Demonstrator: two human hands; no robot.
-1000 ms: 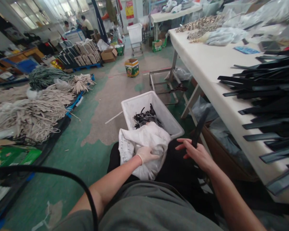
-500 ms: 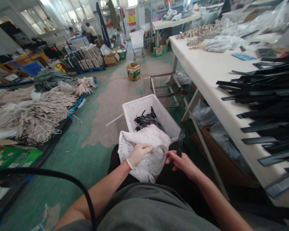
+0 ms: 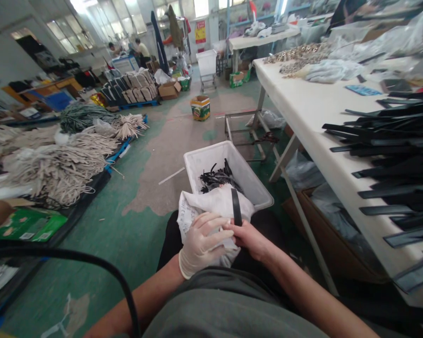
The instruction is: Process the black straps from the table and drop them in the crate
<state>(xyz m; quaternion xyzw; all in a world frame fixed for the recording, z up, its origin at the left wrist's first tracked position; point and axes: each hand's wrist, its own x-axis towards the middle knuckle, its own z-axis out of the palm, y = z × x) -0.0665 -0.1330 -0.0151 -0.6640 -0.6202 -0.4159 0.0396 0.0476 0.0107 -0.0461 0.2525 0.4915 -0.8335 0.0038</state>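
Observation:
My right hand, bare, is closed on a black strap that stands up from between its thumb and fingers. My left hand wears a thin whitish glove. Its fingers are stretched out and slightly apart, with their tips close to the right fingertips; whether they touch the strap's lower end is hidden. Beneath both hands a white cloth sack with handwriting on it lies across my lap. Just beyond it stands a white plastic tub, holding several black strap pieces.
To my right, a white-topped table carries a heap of black straps, with metal hardware farther back. Bundled beige cords lie on the left. A black cable crosses the lower left. A small carton stands on the floor ahead.
My left hand has lifted off the sack and come nearer, its fingers extending. My right hand has moved left with the black strap, which now stands in front of the sack.

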